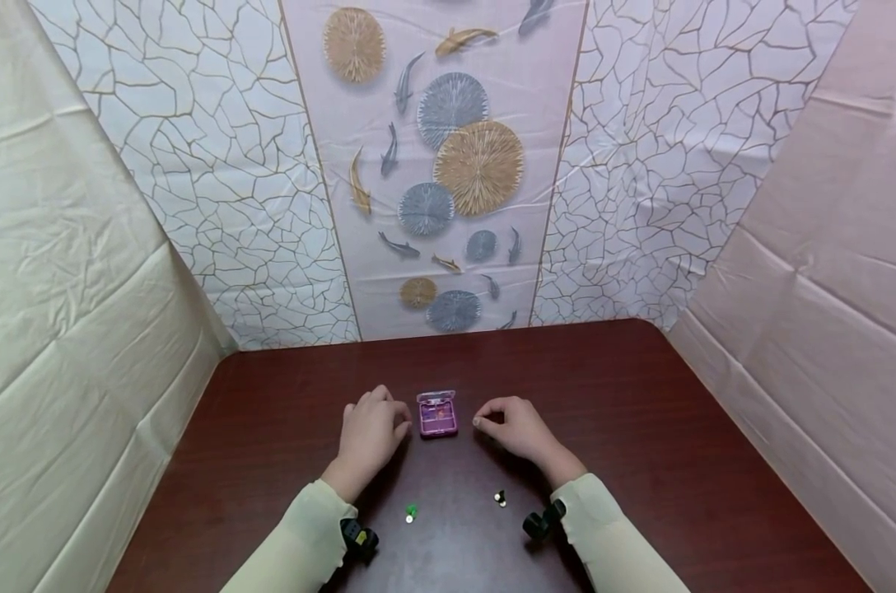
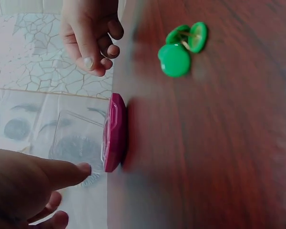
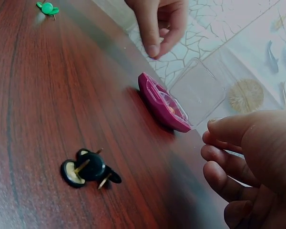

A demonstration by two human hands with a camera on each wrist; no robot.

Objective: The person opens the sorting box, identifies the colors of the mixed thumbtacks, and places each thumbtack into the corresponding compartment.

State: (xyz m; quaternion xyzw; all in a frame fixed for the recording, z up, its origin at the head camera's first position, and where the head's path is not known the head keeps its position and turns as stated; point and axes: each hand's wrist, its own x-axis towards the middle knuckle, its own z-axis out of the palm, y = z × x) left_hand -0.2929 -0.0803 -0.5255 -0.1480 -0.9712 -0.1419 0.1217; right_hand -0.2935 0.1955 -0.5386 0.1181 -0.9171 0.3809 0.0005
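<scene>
A small magenta case (image 1: 438,433) lies on the table between the two hands, its clear lid (image 3: 200,90) standing up at the back. Inside it sit small orange and purple pieces, too small to make out. My left hand (image 1: 370,435) is just left of the case, fingers loosely bent and holding nothing visible. To the right of the case my right hand (image 1: 520,428) hovers low with thumb and fingers loosely curled, nothing showing between them. Several green thumbtacks (image 2: 175,61) lie in a cluster nearer the body. Several black thumbtacks (image 3: 92,166) lie bunched on the right, points sticking out.
The dark red-brown table (image 1: 292,387) has a glossy surface and ends at a patterned cloth backdrop (image 1: 448,247). Pale cloth walls (image 1: 70,329) rise on both sides. A black camera (image 1: 359,539) is strapped to the left wrist and another (image 1: 543,520) to the right.
</scene>
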